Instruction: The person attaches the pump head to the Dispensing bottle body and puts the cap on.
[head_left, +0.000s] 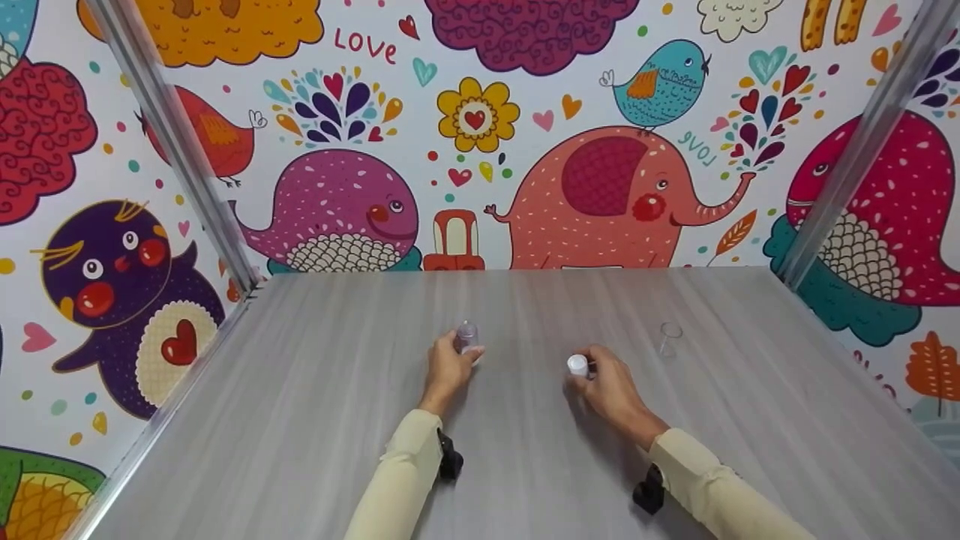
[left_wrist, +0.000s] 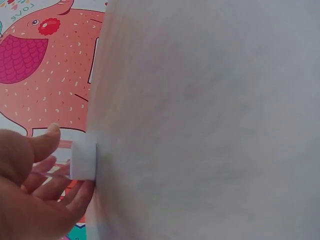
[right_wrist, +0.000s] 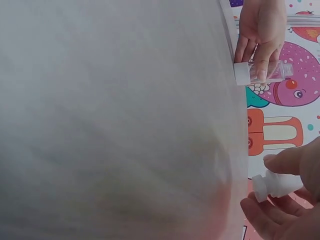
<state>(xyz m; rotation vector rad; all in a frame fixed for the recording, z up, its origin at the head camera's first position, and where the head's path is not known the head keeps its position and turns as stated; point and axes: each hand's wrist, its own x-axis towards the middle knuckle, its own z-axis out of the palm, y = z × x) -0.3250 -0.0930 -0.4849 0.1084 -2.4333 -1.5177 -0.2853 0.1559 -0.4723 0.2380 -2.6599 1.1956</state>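
In the head view, two hands work above one grey tabletop (head_left: 517,465). The left hand (head_left: 450,371) grips one clear bottle (head_left: 467,334), its lower part partly covered by the thumb. To its right, the right hand (head_left: 613,386) holds one small white piece (head_left: 577,365) between thumb and fingers; only its round end shows clearly, the rest lost behind the hand. Beyond that hand, well apart from the bottle, stands one clear cylinder (head_left: 669,341), so transparent that little beyond its rim can be made out. Two pale sleeves run out of the bottom of the frame, and two dark wrist devices (head_left: 450,459) sit at the cuffs, one per arm.

In the left wrist view, the left hand is cut off by the left edge. Its fingers curl around the bottle, whose white base (left_wrist: 83,161) shows plainly beside the tabletop; the clear body is nearly impossible to distinguish among the fingers.

In the right wrist view, the bottle appears sideways, its base towards the tabletop and its threaded neck bare, the left thumb across its body. The right hand, cropped at the right edge, pinches the white piece, which has one narrower collared end; the other end is hidden.
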